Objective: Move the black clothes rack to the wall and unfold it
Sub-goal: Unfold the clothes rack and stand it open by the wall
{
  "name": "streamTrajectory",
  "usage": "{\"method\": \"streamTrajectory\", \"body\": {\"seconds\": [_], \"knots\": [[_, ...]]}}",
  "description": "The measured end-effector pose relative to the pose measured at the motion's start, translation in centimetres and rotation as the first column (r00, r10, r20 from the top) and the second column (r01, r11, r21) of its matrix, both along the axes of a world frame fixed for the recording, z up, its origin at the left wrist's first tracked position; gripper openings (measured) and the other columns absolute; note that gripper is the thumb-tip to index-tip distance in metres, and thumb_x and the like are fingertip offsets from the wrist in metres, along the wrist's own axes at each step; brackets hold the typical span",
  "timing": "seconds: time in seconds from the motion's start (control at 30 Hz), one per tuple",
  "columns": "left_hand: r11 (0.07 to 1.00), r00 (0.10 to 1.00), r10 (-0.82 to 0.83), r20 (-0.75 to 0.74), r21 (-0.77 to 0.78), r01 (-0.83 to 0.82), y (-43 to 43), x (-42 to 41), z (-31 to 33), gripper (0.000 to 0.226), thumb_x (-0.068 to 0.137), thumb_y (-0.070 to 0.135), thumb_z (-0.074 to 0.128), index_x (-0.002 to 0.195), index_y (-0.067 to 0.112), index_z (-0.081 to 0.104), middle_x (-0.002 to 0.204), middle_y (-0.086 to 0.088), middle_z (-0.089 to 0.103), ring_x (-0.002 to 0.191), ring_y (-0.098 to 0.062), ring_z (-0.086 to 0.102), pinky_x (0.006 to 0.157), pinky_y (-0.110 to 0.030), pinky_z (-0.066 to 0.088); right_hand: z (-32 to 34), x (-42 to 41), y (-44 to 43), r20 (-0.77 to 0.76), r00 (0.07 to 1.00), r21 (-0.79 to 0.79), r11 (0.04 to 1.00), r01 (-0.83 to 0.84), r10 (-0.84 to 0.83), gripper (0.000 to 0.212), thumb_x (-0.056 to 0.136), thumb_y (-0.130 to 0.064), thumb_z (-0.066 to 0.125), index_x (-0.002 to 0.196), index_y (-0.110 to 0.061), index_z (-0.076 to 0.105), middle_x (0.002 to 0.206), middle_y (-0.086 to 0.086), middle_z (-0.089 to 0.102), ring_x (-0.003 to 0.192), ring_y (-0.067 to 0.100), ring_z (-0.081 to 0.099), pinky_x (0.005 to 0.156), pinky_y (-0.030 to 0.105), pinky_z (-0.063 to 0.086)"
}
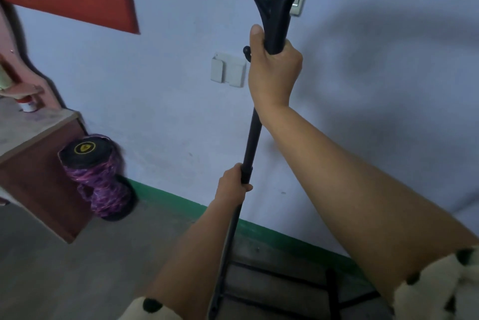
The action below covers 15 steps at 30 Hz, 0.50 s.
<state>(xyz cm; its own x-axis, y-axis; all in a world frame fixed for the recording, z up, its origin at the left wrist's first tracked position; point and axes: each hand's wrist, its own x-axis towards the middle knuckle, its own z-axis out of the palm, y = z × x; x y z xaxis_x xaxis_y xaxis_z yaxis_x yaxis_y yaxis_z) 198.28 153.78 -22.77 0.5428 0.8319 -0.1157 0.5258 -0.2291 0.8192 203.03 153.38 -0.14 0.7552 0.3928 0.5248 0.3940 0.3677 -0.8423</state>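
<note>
Rack pole (pixel 252 138) within both hands' fingers (pixel 272 71) (upright)

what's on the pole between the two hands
Nothing but bare black pole of the clothes rack runs from the right hand down to the left hand, seen in the head view.

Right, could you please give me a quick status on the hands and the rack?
Right hand and left hand clamped on black clothes rack pole. Rack near wall. Hoverboard off left, not obstructing.

Clothes rack (pixel 251 138) top, base cropped.
</note>
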Motion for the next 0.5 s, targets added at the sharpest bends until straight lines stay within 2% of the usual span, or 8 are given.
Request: {"method": "streamTrajectory", "body": {"seconds": [0.2,0.43,0.5], "knots": [[0.998,0.998,-0.057,0.009,0.008,0.057,2.1,1.5,-0.2,0.042,0.083,0.006,0.068,0.122,0.014,0.055,0.108,-0.007,0.066,0.097,-0.026,0.063,0.078,-0.034,0.052,-0.1,1.9,2.2,0.006,0.998,0.008,0.998,0.06,-0.06,0.042,0.085,-0.022,0.069,0.052,-0.02,0.043,0.044,-0.012,0.047,0.049,0.013,0.054,0.061,0.043,0.057],[0.997,0.997,-0.073,0.033,0.007,0.073,4.0,2.9,-0.5,0.042,0.082,0.004,0.068,0.12,0.017,0.056,0.101,-0.001,0.064,0.088,-0.019,0.058,0.074,-0.031,0.049,-0.5,3.0,4.0,0.023,0.995,-0.007,0.996,0.094,-0.093,0.041,0.085,-0.022,0.069,0.053,-0.02,0.044,0.045,-0.012,0.047,0.053,0.021,0.06,0.063,0.045,0.059],[0.997,0.996,-0.078,0.041,0.0,0.078,4.2,3.4,-0.4,0.041,0.082,0.003,0.068,0.119,0.017,0.057,0.097,0.001,0.062,0.089,-0.021,0.06,0.074,-0.032,0.05,-0.3,3.6,4.2,0.021,0.994,-0.009,0.994,0.111,-0.111,0.042,0.085,-0.022,0.069,0.052,-0.02,0.043,0.042,-0.013,0.046,0.051,0.02,0.059,0.061,0.042,0.058]]}}
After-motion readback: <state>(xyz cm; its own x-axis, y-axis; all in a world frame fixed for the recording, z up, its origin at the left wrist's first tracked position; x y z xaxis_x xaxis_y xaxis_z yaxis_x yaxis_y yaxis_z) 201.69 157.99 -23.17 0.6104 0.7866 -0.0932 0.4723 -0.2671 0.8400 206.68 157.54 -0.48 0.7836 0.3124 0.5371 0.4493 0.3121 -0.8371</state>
